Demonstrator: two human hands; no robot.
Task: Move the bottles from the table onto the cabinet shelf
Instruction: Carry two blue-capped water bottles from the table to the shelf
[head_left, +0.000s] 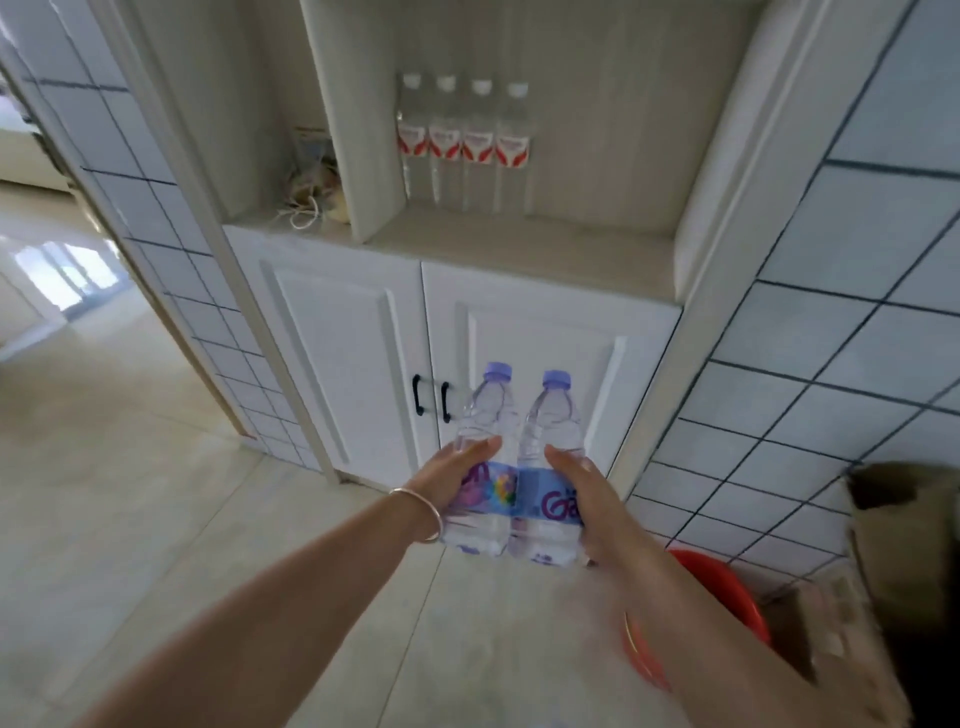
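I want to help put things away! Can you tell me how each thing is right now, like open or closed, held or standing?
Left hand: grips one bottle.
Right hand: grips the other.
Two purple-capped bottles: capped, upright, side by side, carried in the air.
Four red-label bottles: capped, standing in a row on the cabinet shelf.
Cabinet doors: closed.

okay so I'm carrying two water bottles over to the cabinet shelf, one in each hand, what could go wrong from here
1. The two blue-capped bottles are touching side by side; bumping them together could loosen a grip, since the left hand and right hand each hold only the label band.
2. Four red-labelled bottles stand in a tight row at the shelf's back left; setting yours too close might topple them.
3. The red basin on the floor beside you could trip you.
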